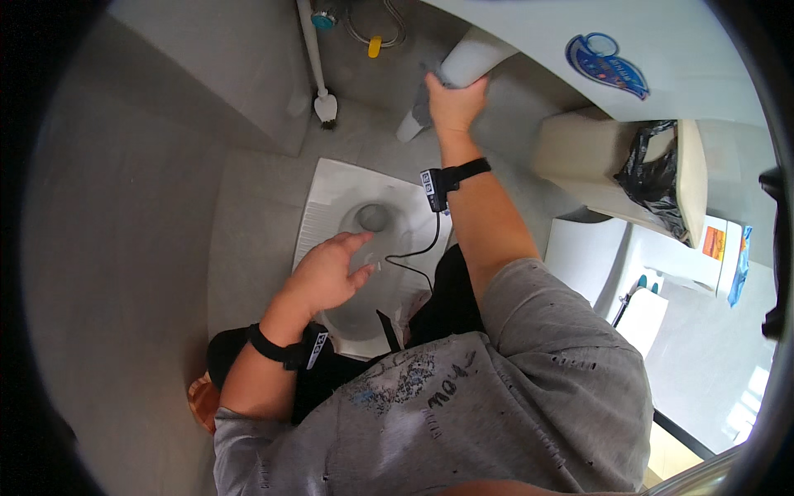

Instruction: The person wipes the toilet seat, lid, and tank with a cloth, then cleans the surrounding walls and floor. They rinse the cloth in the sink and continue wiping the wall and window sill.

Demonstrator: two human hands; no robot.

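Note:
My right hand (456, 105) reaches forward and is closed around a white pipe (476, 57) that slopes down from a white fixture. A grey cloth (422, 104) shows at the edge of this hand, against the pipe; most of it is hidden. The pipe's lower end (408, 128) comes out below the cloth near the floor. Over the white squat toilet (322, 180), my left hand (329, 271) hovers with its fingers apart and nothing in it. A black device is strapped to each wrist, with a thin cable (403, 255) hanging from the right one.
A toilet brush (325, 106) leans by the grey wall at the upper left. Near it are a braided hose (400, 28) and a yellow tag (374, 46). To the right stand a beige bin (570, 146) with a black bag (651, 177) and a white urinal (583, 248).

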